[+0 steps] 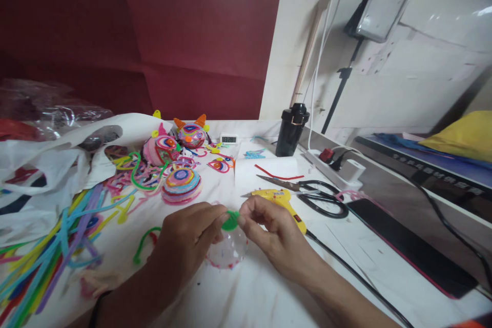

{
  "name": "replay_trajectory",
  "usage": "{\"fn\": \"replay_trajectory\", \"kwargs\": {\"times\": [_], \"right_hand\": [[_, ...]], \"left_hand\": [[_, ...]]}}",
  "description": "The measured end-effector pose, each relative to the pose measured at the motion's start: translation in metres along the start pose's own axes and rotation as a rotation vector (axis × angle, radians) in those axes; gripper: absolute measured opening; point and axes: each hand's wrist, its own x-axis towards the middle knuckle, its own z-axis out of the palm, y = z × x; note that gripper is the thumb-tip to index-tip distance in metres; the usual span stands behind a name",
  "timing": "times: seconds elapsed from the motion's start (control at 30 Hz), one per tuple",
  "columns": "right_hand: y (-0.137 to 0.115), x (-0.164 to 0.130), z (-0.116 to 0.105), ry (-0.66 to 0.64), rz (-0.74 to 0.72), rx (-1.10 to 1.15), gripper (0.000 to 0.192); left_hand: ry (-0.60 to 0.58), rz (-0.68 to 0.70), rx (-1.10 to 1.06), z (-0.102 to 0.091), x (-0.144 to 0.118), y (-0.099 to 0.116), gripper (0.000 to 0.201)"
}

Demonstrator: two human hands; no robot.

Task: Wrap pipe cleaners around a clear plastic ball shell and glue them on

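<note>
Hands pinch green coil flat, face upward, above clear ball.

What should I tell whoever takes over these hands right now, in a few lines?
Left hand and right hand: both pinch the green coil above a clear ball on the table.
Nearby: yellow glue gun, scissors, loose pipe cleaners at left.
Done: three colourful wrapped pieces lie behind.
Left: the clear ball looks mostly bare.
</note>
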Motion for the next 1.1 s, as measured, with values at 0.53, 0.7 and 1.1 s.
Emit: {"fn": "replay_trajectory", "kwargs": {"times": [0.53, 0.7, 1.1], "right_hand": [[0.005, 0.001, 0.017, 0.077, 0.129, 0.227, 0.023], [0.004, 0.002, 0.019, 0.142, 0.086, 0.293, 0.029], [0.001, 0.002, 0.021, 0.21, 0.079, 0.337, 0.036]], "left_hand": [[-0.088, -0.324, -0.315, 0.005, 0.001, -0.004, 0.025], [-0.086, -0.527, -0.632, 0.011, 0.0, -0.009, 0.021], [0.013, -0.748, -0.705, 0.01, 0.003, 0.007, 0.014]]}}
